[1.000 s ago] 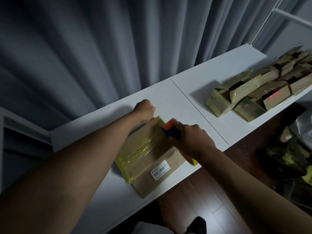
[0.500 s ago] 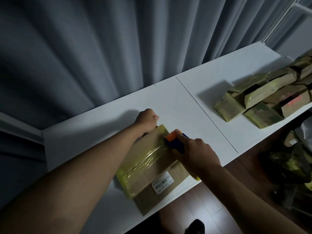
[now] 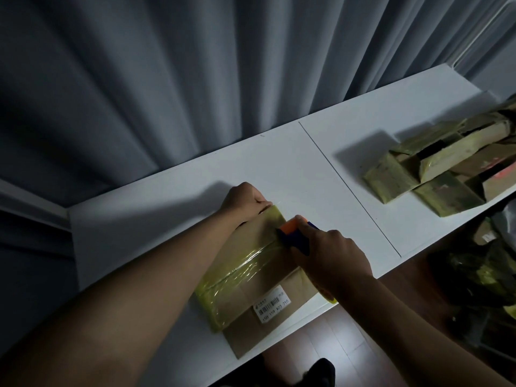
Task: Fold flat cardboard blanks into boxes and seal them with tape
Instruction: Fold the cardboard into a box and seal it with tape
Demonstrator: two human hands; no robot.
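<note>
While the tape was being laid along its top seam, the box (image 3: 259, 277) lay on the white table (image 3: 156, 219), close to the near edge at about six o'clock in the view, its long side running from seven o'clock toward one o'clock. The left hand (image 3: 245, 201) was curled into a fist at the far end of the box, and appeared to pin the loose end of the tape (image 3: 240, 270) there. The right hand (image 3: 329, 261) was wrapped round the tape dispenser (image 3: 293, 233), whose orange and blue head sat on the seam, toward the far end.

The box looked light and fairly stiff, though thin cardboard of that kind would likely dent under hard pressure over the hollow middle. It seemed safest to hold it at the corners and end edges, where the walls gave support. The glossy yellow film already on it was probably slick, so bare cardboard beside the white label (image 3: 272, 303) would have offered a surer hold.

At about two o'clock, well apart, a pile of boxes (image 3: 435, 174) rested on the same table. A grey curtain (image 3: 195, 65) hung behind.
</note>
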